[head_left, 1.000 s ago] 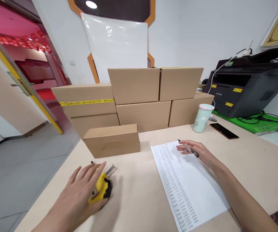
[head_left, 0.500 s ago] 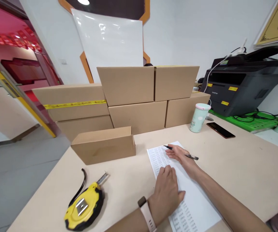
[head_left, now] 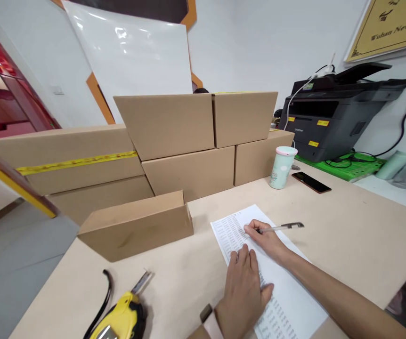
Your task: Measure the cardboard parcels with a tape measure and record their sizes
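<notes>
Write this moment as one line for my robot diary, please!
left hand: flat on paper | right hand: holding pen | tape measure: on table

Open tabletop at right, boxes closing off the back.
Bare table (head_left: pixel 358 226) stretches right of the printed sheet (head_left: pixel 295 287), below the phone (head_left: pixel 311 181) and cup (head_left: pixel 282 167). A narrower bare strip runs between the sheet and the small box (head_left: pixel 139 228). Stacked cartons (head_left: pixel 189 174) wall the rear; a tape measure (head_left: pixel 121 318) obstructs the near left.

Left hand (head_left: pixel 243 289) flat, right hand (head_left: pixel 264 239) pinched, forearms angled inward
</notes>
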The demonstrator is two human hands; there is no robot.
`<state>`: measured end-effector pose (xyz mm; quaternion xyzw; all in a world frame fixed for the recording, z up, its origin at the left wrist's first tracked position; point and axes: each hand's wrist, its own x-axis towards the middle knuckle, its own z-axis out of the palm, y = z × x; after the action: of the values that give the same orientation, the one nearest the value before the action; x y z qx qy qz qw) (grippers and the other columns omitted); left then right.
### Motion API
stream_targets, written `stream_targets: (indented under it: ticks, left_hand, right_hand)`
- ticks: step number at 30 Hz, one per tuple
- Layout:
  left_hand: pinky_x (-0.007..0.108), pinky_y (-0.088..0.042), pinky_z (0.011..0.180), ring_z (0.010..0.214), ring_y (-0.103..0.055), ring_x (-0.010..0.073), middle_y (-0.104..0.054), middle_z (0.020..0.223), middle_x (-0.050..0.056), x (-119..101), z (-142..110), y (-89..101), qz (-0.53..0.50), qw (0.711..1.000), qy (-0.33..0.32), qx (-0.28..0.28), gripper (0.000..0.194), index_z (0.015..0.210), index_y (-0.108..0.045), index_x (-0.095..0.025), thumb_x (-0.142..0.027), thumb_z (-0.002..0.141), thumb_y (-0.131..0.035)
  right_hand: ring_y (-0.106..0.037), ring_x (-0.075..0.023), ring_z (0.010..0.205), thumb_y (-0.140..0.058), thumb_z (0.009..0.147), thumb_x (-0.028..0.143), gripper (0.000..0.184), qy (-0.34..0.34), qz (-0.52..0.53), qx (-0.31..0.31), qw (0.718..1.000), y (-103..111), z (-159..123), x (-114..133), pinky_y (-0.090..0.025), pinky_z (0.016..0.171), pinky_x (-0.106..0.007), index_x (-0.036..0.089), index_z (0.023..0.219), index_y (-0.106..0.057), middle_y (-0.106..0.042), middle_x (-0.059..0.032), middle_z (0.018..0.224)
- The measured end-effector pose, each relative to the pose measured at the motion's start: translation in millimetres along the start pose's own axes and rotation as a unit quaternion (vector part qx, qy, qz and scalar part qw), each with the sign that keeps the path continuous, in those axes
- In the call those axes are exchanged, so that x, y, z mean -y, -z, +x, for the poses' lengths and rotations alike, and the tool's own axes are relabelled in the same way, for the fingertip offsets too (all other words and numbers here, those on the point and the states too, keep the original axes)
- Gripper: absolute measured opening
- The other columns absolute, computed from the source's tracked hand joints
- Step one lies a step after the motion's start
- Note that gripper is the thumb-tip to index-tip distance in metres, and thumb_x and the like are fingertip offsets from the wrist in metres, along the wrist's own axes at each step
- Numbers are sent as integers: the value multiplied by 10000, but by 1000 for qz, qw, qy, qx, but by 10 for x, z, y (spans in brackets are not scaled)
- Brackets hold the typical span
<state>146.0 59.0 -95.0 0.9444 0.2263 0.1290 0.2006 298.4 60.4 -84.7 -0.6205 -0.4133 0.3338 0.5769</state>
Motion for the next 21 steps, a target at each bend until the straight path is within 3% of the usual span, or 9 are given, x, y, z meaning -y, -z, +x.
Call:
stream_targets:
  ticks: [3,7,12,21]
  left_hand:
    - [666,-241,1036,1293,-362,457,-462,1351,321,-21,5,42,0,1000,0,7,719,1339,-419,41,-338,762,-622]
    - [642,-237,1059,1307,-347,452,-434,1360,343,-36,4,77,4,1000,7,27,738,1333,-396,93,-331,770,-615]
    - [646,-229,1057,1311,-346,445,-442,1362,330,-15,2,39,11,1000,7,11,742,1347,-393,65,-334,765,-621]
    - [603,-304,1046,1282,-396,436,-472,1322,350,-37,1,78,85,996,-16,33,758,1315,-399,126,-392,797,-594]
  right_hand:
    - [-425,-111,538,-639,765,504,354,21,-13,-25,999,-7,1,-41,-364,555,-257,220,650,-461,-428,73,559]
    - [-398,-113,442,-686,716,476,380,-25,17,-21,999,-34,27,-110,-312,461,-254,242,648,-394,-457,76,485]
    - [-327,-105,503,-650,702,322,374,39,-100,-98,989,-60,51,-156,-286,496,-248,231,532,-329,-333,72,511]
    - [-254,-98,509,-560,684,237,304,41,-121,-80,989,-61,44,-207,-224,477,-244,234,535,-294,-284,74,515]
